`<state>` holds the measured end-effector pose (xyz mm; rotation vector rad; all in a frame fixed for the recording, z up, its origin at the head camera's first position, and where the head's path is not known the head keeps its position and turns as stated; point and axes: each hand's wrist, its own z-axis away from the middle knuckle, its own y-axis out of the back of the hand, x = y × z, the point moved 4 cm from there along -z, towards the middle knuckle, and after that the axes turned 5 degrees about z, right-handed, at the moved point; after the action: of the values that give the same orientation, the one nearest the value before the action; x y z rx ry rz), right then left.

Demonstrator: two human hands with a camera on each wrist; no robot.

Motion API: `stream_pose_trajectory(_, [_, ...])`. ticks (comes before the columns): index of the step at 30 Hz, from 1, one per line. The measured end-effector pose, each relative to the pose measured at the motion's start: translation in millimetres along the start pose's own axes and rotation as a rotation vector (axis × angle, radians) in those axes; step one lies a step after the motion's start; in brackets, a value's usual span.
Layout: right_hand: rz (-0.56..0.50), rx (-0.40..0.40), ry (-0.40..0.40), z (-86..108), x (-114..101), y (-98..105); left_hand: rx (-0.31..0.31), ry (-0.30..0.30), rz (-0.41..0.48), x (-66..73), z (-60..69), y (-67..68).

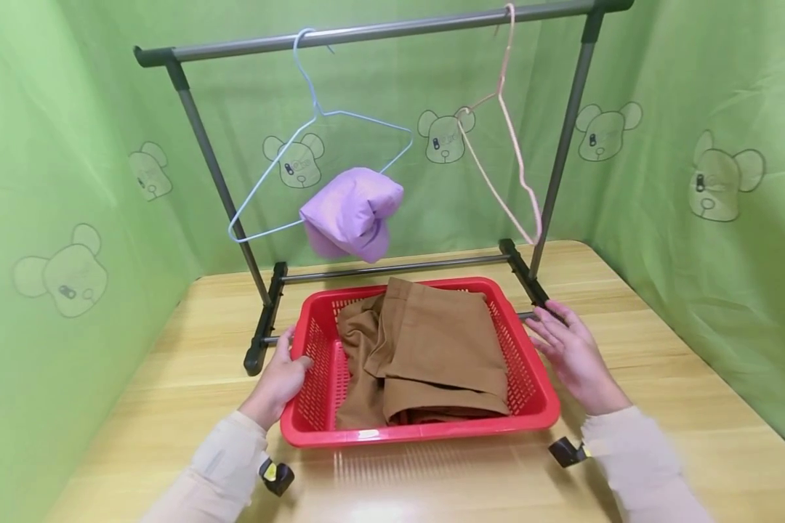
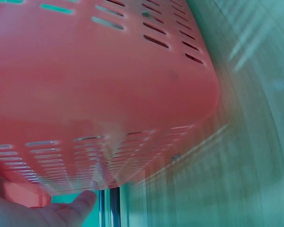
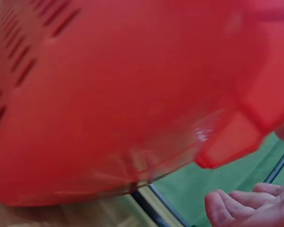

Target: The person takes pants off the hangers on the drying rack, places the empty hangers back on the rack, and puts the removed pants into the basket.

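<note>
A red basket (image 1: 419,434) holds folded brown cloth (image 1: 448,341). At its left rim, my left hand (image 1: 280,381) grips the edge, thumb over the rim and fingers outside. The left wrist view shows this hand (image 2: 61,212) low beside the basket's perforated wall (image 2: 104,90). My right hand (image 1: 578,363) is beside the right rim, fingers extended and slightly spread. In the right wrist view its fingers (image 3: 246,203) lie below the red rim, with a gap between; whether the thumb touches the basket, I cannot tell.
Behind the basket stands a dark metal rack (image 1: 392,30). From its bar hang a blue hanger (image 1: 262,178), with a bunched purple cloth (image 1: 353,211) on its lower bar, and a pink hanger (image 1: 513,138). Green curtains (image 1: 693,87) surround the wooden table (image 1: 654,349).
</note>
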<state>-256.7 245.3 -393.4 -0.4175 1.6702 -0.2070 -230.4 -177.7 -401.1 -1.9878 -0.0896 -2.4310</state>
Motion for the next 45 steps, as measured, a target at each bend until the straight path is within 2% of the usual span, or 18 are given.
stream_pose_trajectory(4, [0.111,-0.071,-0.018,-0.3,12,-9,0.005,-0.011,0.007,-1.2,-0.2,0.3])
stream_pose_trajectory(10, [0.207,-0.165,-0.041,0.5,21,-16,-0.001,-0.011,0.039,-1.1,-0.2,0.5])
stream_pose_trajectory(18, [0.219,-0.128,-0.104,0.9,26,-11,0.013,-0.011,-0.016,3.1,-5.8,5.9])
stream_pose_trajectory(31, [0.192,-0.122,-0.144,2.4,33,-7,0.005,-0.021,0.010,12.5,-14.4,18.0])
stream_pose_trajectory(35, [0.180,-0.122,-0.137,2.4,34,-6,0.009,-0.054,-0.036,25.3,-18.0,26.8])
stream_pose_trajectory(38, [0.172,-0.125,-0.132,2.1,34,-7,0.026,-0.094,-0.096,41.4,-19.0,35.3])
stream_pose_trajectory(42, [0.170,-0.122,-0.134,1.8,34,-7,0.089,-0.131,-0.147,67.8,-19.8,45.8])
stream_pose_trajectory(45, [0.159,-0.121,-0.128,1.3,35,-7,0.139,-0.178,-0.113,90.5,-20.0,50.7])
